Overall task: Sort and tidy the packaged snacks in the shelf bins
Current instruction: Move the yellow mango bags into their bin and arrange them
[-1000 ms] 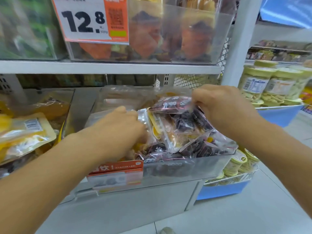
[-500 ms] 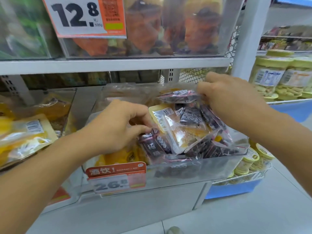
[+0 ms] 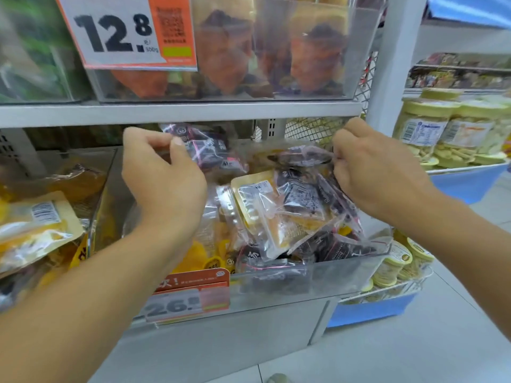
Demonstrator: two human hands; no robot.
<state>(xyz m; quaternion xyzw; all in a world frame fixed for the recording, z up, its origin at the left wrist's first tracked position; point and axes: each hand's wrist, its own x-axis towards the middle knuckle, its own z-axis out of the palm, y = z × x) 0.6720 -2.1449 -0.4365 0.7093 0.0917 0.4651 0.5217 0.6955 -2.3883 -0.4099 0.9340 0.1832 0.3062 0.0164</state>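
The left hand (image 3: 163, 172) pinches a dark purple plastic snack packet (image 3: 204, 150) and holds it lifted over the back of the clear plastic shelf bin (image 3: 345, 272). The right hand (image 3: 370, 167) pinches the crinkled top edge of another dark clear-wrapped packet (image 3: 304, 157), at the bin's right side. Both packets lie between the hands, the lifted one nearer the left. Yellow packets (image 3: 265, 200) lie mixed below, so sorting seems unfinished.

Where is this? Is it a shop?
Most likely a shop's snack aisle. A big price tag hangs on a clear bin above, another price tag sits on the lower bin of packaged snacks, and jars are stacked alongside.
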